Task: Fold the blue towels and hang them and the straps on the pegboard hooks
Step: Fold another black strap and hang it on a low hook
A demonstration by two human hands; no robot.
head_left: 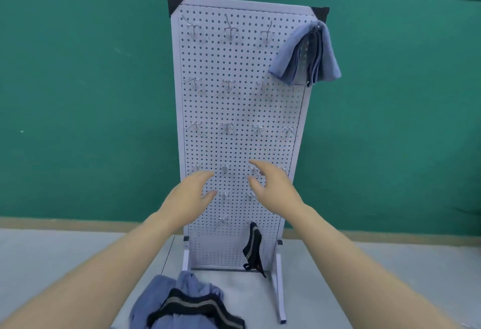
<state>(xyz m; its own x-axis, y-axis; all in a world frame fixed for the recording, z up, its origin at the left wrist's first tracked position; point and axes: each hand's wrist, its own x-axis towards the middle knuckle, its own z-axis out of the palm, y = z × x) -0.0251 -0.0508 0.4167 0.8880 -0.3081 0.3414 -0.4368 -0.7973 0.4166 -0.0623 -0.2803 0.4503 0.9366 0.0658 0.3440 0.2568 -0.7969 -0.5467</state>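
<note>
Bare test room: green wall (78, 94), freestanding pegboard (239, 104) on a table (325, 289)

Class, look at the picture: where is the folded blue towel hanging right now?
In the head view, the folded blue towel hangs at the pegboard's top right corner, just under the black corner cap, well above both hands.

Even, soft overhead light, no glare. Faint shadow on the green painted wall (78, 94) at 3 o'clock. Overall slightly soft; wide-angle bowing at edges.
</note>
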